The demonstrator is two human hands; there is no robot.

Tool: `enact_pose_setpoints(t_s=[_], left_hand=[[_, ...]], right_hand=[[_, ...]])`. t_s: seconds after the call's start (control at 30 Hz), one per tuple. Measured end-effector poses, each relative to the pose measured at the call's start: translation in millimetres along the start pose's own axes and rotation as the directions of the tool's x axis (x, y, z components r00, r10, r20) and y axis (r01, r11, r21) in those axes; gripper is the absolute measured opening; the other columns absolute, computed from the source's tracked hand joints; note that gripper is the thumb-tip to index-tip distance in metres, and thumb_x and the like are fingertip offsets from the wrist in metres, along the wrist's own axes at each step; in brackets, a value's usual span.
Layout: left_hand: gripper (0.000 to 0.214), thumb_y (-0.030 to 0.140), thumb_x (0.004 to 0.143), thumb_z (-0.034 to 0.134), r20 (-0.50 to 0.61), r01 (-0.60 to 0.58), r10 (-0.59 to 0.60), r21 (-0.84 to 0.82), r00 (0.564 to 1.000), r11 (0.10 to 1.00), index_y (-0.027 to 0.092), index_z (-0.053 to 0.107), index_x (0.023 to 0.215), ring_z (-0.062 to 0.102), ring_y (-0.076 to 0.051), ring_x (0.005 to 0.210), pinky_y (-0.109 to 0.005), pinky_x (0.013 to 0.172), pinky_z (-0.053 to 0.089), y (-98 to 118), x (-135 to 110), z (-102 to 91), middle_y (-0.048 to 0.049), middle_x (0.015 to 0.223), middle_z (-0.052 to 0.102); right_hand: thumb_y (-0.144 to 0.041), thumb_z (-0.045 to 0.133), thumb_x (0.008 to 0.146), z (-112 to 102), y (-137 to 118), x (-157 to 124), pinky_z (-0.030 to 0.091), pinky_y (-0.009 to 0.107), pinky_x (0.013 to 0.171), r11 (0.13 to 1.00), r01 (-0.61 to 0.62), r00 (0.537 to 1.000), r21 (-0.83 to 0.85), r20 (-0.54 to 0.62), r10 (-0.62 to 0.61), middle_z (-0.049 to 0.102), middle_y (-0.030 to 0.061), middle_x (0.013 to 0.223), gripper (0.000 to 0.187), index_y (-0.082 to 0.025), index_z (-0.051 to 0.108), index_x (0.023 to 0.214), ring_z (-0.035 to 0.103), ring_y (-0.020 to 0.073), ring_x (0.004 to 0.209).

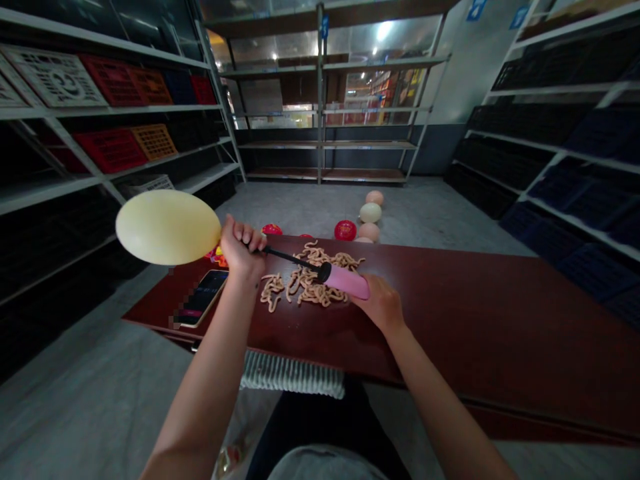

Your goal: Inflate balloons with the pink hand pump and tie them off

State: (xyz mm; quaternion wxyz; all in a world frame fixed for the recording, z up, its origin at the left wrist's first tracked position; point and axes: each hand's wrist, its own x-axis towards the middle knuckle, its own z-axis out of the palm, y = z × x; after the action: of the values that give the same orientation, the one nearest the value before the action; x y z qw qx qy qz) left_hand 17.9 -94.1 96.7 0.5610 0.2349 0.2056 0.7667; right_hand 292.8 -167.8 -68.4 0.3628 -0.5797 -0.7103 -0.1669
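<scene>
My left hand (242,250) is closed around the neck of a pale yellow inflated balloon (167,227) and the black nozzle end of a hand pump. The balloon sticks out to the left, above the table's left end. My right hand (381,303) grips the pink barrel of the pump (346,281), which lies nearly level over a pile of limp beige balloons (305,280) on the dark red table (475,313).
A phone (203,297) lies on the table's left corner. Inflated balloons, red (345,230), cream (370,213) and peach (374,197), sit on the floor beyond the table. Metal shelving with crates lines the left, right and back walls.
</scene>
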Motion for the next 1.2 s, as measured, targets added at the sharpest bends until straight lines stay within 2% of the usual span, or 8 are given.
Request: enact_pose_setpoints(t_s=[0.17,0.37,0.53,0.63,0.8,0.93,1.03,1.2], left_hand=[[0.051,0.038,0.092,0.058,0.015,-0.012,0.012,-0.022,1.0,1.0,0.02,0.026,0.057,0.021,-0.005,0.033,-0.022,0.036,0.02,-35,-3,24.3,0.0083,0.046,0.025],[0.052,0.038,0.093,0.057,0.08,0.042,-0.039,-0.024,0.996,0.999,0.019,0.029,0.054,0.022,-0.005,0.032,-0.023,0.035,0.018,-89,-16,47.7,0.0073,0.044,0.026],[0.052,0.04,0.092,0.058,0.119,0.095,-0.095,0.009,0.988,0.995,0.019,0.033,0.052,0.025,-0.005,0.03,-0.024,0.033,0.018,-136,-38,55.4,0.0063,0.043,0.029],[0.052,0.043,0.091,0.059,0.115,0.114,-0.115,0.016,0.987,0.993,0.019,0.034,0.053,0.025,-0.005,0.031,-0.023,0.033,0.018,-149,-42,54.4,0.0063,0.043,0.03],[0.051,0.042,0.091,0.06,0.06,0.14,-0.14,-0.005,0.988,0.99,0.02,0.032,0.055,0.024,-0.005,0.032,-0.022,0.035,0.019,-147,-36,37.9,0.0071,0.045,0.029],[0.043,0.028,0.094,0.05,-0.122,0.217,-0.222,-0.058,0.967,0.975,0.02,0.029,0.058,0.023,-0.006,0.033,-0.022,0.036,0.017,-136,-30,6.8,0.007,0.046,0.027],[0.039,0.022,0.095,0.045,-0.229,0.244,-0.257,-0.085,0.939,0.966,0.02,0.027,0.06,0.022,-0.006,0.034,-0.023,0.038,0.017,-124,-27,-16.7,0.0074,0.046,0.025],[0.037,0.022,0.094,0.044,-0.244,0.231,-0.254,-0.119,0.936,0.966,0.021,0.024,0.062,0.022,-0.007,0.035,-0.023,0.041,0.019,-99,-27,-38.9,0.0081,0.047,0.024]], right_hand=[[-0.04,0.063,0.082,-1,7,2,0.051,0.035,0.075,0.992,-0.123,0.985,-0.013,-0.124,0.12,0.071,0.0103,0.092,0.033,-0.016,0.063,0.106,0.065,0.0238,0.084],[-0.041,0.067,0.08,-2,7,3,0.051,0.035,0.074,0.982,-0.187,0.969,0.007,-0.16,0.186,0.072,0.0098,0.092,0.035,-0.016,0.064,0.103,0.066,0.0239,0.082],[-0.043,0.066,0.08,0,7,3,0.05,0.034,0.073,0.972,-0.236,0.959,-0.003,-0.161,0.232,0.072,0.0099,0.091,0.035,-0.016,0.064,0.102,0.067,0.0238,0.08],[-0.044,0.065,0.08,0,9,3,0.049,0.034,0.072,0.966,-0.258,0.956,-0.023,-0.148,0.251,0.072,0.0098,0.09,0.036,-0.016,0.064,0.103,0.066,0.024,0.08],[-0.043,0.064,0.082,-1,9,3,0.046,0.032,0.071,0.977,-0.204,0.975,-0.068,-0.1,0.197,0.072,0.0094,0.093,0.035,-0.017,0.063,0.106,0.065,0.0229,0.082],[-0.043,0.063,0.084,-2,1,2,0.04,0.03,0.065,0.983,-0.057,0.998,-0.177,-0.025,0.054,0.071,0.0094,0.089,0.034,-0.017,0.064,0.105,0.063,0.0215,0.079],[-0.045,0.062,0.086,-1,-6,2,0.038,0.029,0.063,0.975,0.082,0.996,-0.204,0.047,-0.074,0.07,0.0079,0.085,0.035,-0.016,0.064,0.106,0.062,0.02,0.075],[-0.047,0.058,0.088,0,-8,1,0.039,0.029,0.063,0.961,0.178,0.984,-0.212,0.066,-0.168,0.069,0.0078,0.083,0.036,-0.016,0.064,0.105,0.061,0.0192,0.073]])
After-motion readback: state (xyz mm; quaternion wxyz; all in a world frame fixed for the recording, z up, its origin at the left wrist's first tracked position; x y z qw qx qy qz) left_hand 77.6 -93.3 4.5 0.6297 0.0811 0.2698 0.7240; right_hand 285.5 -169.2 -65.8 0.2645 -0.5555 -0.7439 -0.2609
